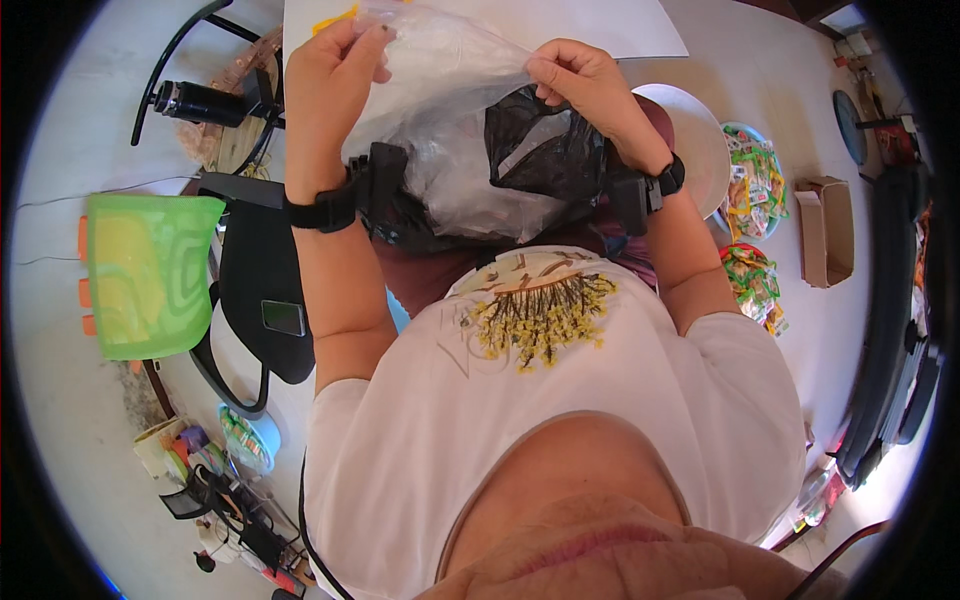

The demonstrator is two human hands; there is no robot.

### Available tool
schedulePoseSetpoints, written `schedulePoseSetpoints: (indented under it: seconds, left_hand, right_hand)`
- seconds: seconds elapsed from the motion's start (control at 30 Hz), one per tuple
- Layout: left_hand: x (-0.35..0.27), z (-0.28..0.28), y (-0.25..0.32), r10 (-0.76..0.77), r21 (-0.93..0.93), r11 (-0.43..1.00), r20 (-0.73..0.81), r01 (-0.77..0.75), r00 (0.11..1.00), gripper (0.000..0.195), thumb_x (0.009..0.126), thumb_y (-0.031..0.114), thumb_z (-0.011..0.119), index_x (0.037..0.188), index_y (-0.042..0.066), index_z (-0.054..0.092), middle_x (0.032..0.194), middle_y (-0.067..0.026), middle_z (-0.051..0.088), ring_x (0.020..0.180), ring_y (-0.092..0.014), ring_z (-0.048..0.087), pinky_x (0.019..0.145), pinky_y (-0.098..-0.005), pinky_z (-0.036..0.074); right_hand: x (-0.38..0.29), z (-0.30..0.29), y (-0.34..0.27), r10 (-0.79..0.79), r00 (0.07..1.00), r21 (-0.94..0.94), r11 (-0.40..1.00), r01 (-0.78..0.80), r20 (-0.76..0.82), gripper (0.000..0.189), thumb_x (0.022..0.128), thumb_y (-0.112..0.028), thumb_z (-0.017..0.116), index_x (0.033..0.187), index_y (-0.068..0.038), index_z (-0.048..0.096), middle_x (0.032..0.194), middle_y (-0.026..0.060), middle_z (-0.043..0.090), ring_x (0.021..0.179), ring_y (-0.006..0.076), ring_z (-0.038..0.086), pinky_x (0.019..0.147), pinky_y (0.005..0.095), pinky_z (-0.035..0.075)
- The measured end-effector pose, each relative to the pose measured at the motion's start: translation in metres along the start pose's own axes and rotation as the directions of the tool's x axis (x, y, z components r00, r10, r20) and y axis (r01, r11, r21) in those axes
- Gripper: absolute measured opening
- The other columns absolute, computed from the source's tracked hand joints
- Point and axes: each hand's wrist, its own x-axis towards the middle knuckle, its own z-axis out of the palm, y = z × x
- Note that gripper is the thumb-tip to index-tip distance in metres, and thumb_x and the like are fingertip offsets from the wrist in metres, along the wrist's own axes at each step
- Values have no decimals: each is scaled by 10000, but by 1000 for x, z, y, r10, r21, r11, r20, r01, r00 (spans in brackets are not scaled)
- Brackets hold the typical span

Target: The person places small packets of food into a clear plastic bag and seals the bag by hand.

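A large clear plastic bag [457,67] spreads between my hands, its lower part bunched over my lap. My left hand [337,64] pinches its upper edge, near a small dark speck by the fingertips. The other end of that edge is gripped between thumb and fingers of my right hand [581,75]. Below the right hand lies a crumpled black plastic bag [555,150], partly against the clear one. Both wrists wear black straps with devices. A white table [637,30] stands in front of me, with something yellow showing behind the clear bag.
On the right are a round white lid or tray [686,142], a basin of packaged snacks [754,184], more packets [750,281] and an open cardboard box [826,232]. On the left stand a black chair [259,292] holding a phone [283,318], and a green-backed seat [150,277].
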Motion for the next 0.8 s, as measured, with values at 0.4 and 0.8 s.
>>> schedulePoseSetpoints:
  seconds: [0.4,0.8]
  left_hand:
    - [20,-11,39,145,36,989,-167,-141,975,159,871,86,630,1006,19,681,803,-21,673,709,-70,595,671,-233,482]
    - [17,48,-57,487,117,869,-23,-481,873,162,791,-79,595,908,33,604,1233,-169,629,1137,-296,601,959,-349,455]
  right_hand:
    - [42,-3,-48,-340,906,284,869,405,-252,93,963,-72,569,1036,-15,582,1082,73,667,911,160,673,798,273,546]
    - [-2,-27,2,-582,807,-511,727,459,-104,96,778,7,650,847,-22,589,1138,154,628,1045,320,621,880,344,486]
